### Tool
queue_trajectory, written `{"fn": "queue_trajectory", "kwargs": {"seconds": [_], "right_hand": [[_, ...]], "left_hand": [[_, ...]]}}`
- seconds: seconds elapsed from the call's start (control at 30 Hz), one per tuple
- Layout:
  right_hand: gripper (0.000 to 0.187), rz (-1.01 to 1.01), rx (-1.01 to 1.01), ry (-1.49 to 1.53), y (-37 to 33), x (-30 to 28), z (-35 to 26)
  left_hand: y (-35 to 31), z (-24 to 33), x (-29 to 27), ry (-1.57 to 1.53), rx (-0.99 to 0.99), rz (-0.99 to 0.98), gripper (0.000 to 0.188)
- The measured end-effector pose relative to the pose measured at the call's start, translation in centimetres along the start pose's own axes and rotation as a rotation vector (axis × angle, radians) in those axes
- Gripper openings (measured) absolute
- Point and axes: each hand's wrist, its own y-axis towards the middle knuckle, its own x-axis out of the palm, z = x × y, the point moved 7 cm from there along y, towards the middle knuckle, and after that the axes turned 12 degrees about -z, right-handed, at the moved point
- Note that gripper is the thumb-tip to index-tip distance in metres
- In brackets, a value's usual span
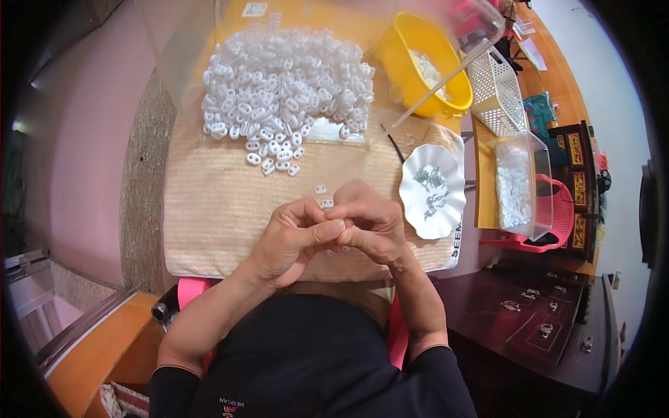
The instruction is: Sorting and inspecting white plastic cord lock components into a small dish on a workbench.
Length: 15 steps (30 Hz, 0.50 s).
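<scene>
My left hand (296, 237) and my right hand (373, 223) meet above the near part of a striped tan towel (209, 202). Thumbs and fingertips of both are pinched together, and whatever they hold is hidden by the fingers. A small white two-holed plastic piece (327, 203) shows right at the fingertips; I cannot tell whether it is held or lies behind them. Just beyond it another such piece (320, 189) rests on the towel. Farther off is a large heap of white two-holed plastic pieces (279, 90), spilling toward me from a clear plastic box (341, 132).
Right of my hands stands a white scalloped dish (411, 205) with small grey bits. Behind it are a thin black stick (393, 143) and a yellow tub (453, 87) with white pieces. Farther right are a white perforated basket (498, 97) and a clear bin (540, 188) of white pieces.
</scene>
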Motion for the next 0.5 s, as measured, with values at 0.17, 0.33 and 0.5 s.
{"fn": "queue_trajectory", "kwargs": {"seconds": [0.17, 0.33, 0.5], "right_hand": [[0.033, -0.04, -0.044, -0.031, -0.1, -0.3, 0.0], [0.022, -0.033, 0.026, 0.007, 0.0, -0.7, -0.8], [0.011, 0.166, 0.046, -0.084, -0.8, -2.7, -1.8]], "left_hand": [[0.1, -0.2, 0.2, -0.015, -0.01, 0.007, 0.007], [0.3, -0.7, 0.0, -0.037, -0.041, -0.01, 0.007], [0.4, -0.9, 0.1, -0.065, -0.055, -0.03, 0.009]]}}
